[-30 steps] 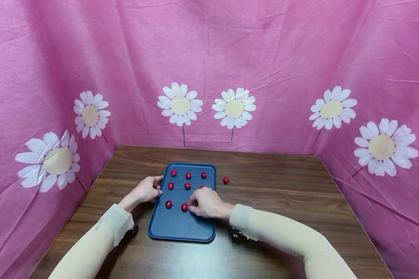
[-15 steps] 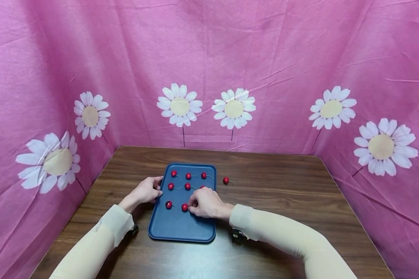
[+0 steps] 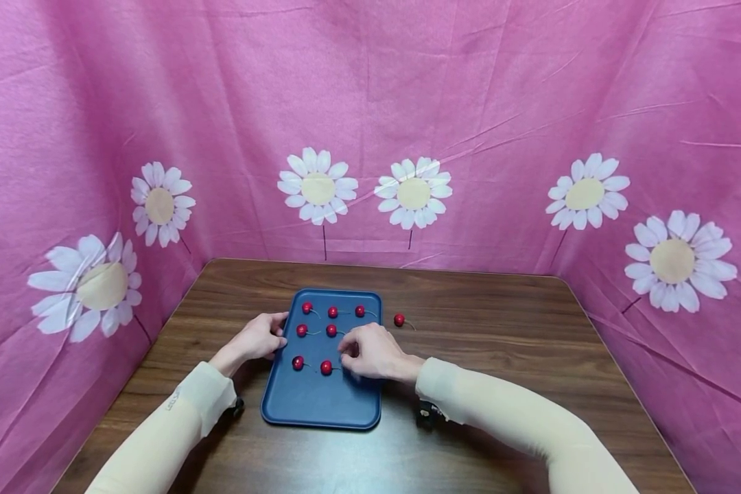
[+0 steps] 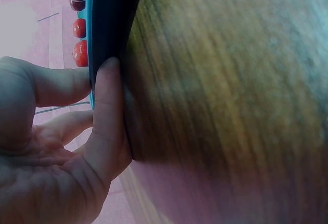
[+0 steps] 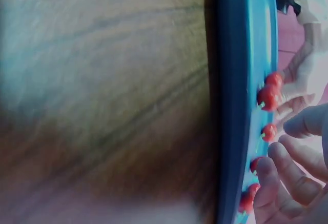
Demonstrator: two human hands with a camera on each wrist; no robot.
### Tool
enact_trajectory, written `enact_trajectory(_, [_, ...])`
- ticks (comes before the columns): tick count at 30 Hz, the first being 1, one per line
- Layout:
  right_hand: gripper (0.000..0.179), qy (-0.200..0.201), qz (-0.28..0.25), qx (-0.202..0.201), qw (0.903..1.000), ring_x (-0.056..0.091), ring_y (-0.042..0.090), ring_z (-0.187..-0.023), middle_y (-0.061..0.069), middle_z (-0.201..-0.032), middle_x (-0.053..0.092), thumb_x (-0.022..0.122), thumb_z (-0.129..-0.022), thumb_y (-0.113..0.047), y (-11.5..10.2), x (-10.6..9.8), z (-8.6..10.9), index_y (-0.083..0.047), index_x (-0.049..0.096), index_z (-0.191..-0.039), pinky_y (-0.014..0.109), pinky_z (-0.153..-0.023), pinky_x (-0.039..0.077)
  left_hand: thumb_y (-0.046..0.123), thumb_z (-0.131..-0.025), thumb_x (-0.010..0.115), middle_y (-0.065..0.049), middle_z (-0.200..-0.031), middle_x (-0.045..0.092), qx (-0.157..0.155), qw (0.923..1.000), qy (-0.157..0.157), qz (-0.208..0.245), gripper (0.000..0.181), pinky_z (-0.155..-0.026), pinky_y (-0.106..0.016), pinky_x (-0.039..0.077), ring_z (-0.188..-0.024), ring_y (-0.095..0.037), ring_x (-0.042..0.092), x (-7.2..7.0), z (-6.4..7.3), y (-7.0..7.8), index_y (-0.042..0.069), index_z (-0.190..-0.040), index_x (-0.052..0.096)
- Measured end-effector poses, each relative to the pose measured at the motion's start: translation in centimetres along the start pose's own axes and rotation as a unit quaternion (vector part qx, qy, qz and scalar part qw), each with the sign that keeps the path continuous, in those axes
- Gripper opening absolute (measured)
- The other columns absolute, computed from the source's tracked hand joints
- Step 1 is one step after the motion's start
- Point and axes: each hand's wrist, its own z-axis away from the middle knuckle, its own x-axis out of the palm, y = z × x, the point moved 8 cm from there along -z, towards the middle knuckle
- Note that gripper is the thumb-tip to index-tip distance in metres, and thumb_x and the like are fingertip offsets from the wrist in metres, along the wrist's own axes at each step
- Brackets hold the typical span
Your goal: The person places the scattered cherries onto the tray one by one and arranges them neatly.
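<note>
A dark blue rectangular tray lies on the table with red stemmed cherries in rows. My left hand grips its left edge; the left wrist view shows the thumb and a finger on opposite sides of the rim. Over the tray's right half hovers my right hand, fingers loosely bent and apart, holding nothing. Just left of its fingertips sits a front-row cherry, with another cherry farther left. In the right wrist view, the fingers are close to several cherries. The hand covers the middle row's right end.
One loose cherry lies on the wooden table, right of the tray. A pink curtain printed with daisies surrounds the table's back and sides.
My right hand has let go of the front-row cherry's stem and shifted slightly up and to the right. That cherry stays in place. The left hand and tray have hardly moved.
</note>
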Motion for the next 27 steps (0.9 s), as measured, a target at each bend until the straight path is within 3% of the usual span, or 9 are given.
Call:
enact_trajectory(7, [0.021, 0.051, -0.021, -0.022, 0.9982, 0.076, 0.021, -0.096, 0.006, -0.11, 0.084, 0.084, -0.098, -0.019, 1.0, -3.1, 0.6, -0.01, 0.087, -0.117, 0.029, -0.082, 0.062, -0.003, -0.103, 0.069, -0.014, -0.108, 0.058, -0.001, 1.0, 0.001, 0.0, 0.075, -0.073, -0.037, 0.07, -0.09, -0.022, 0.067, -0.1, 0.0, 0.1, -0.002, -0.171, 0.04])
enact_trajectory(13, [0.029, 0.097, -0.054, 0.007, 0.9938, 0.078, 0.033, -0.102, 0.013, -0.119, 0.083, 0.086, -0.097, -0.019, 3.5, -5.8, 1.4, -0.007, 0.084, -0.123, 0.03, -0.077, 0.064, -0.002, -0.102, 0.07, -0.014, -0.107, 0.059, -0.002, 1.0, 0.002, -0.006, 0.075, -0.073, -0.037, 0.069, -0.089, -0.022, 0.067, -0.1, 0.0, 0.0, -0.002, -0.171, 0.04])
enact_trajectory(18, [0.031, 0.134, -0.062, 0.034, 0.9884, 0.08, 0.031, -0.1, 0.013, -0.119, 0.082, 0.088, -0.095, -0.016, 6.0, -7.6, 2.5, -0.004, 0.083, -0.123, 0.047, -0.087, 0.069, -0.003, -0.102, 0.069, -0.013, -0.103, 0.061, -0.002, 1.0, 0.0, -0.003, 0.076, -0.073, -0.037, 0.069, -0.087, -0.021, 0.067, 0.0, 0.1, 0.1, -0.002, -0.172, 0.039])
enact_trajectory(20, [0.031, 0.147, -0.073, 0.049, 0.9852, 0.081, 0.027, -0.095, 0.014, -0.118, 0.082, 0.088, -0.094, -0.013, 7.2, -8.2, 3.0, -0.002, 0.082, -0.123, 0.048, -0.087, 0.07, -0.003, -0.102, 0.069, -0.013, -0.103, 0.061, -0.003, 1.0, -0.001, -0.003, 0.076, -0.073, -0.037, 0.069, -0.087, -0.021, 0.067, 0.0, 0.1, 0.1, -0.002, -0.172, 0.039])
enact_trajectory(23, [0.033, 0.168, -0.089, 0.073, 0.9791, 0.082, 0.024, -0.088, 0.019, -0.115, 0.082, 0.089, -0.093, -0.011, 9.0, -8.9, 3.6, 0.0, 0.082, -0.123, 0.038, -0.08, 0.069, -0.002, -0.103, 0.069, -0.013, -0.102, 0.06, -0.005, 1.0, -0.002, -0.004, 0.076, -0.073, -0.037, 0.069, -0.086, -0.022, 0.066, -0.1, 0.1, 0.0, -0.001, -0.172, 0.039])
enact_trajectory(27, [0.035, 0.177, -0.106, 0.116, 0.9716, 0.084, 0.026, -0.09, 0.022, -0.116, 0.083, 0.089, -0.092, -0.01, 11.4, -9.3, 4.3, 0.001, 0.081, -0.124, 0.025, -0.078, 0.065, -0.002, -0.102, 0.069, -0.013, -0.102, 0.06, -0.005, 1.0, -0.002, -0.004, 0.076, -0.073, -0.038, 0.07, -0.086, -0.022, 0.066, -0.1, 0.1, -0.1, -0.001, -0.172, 0.039])
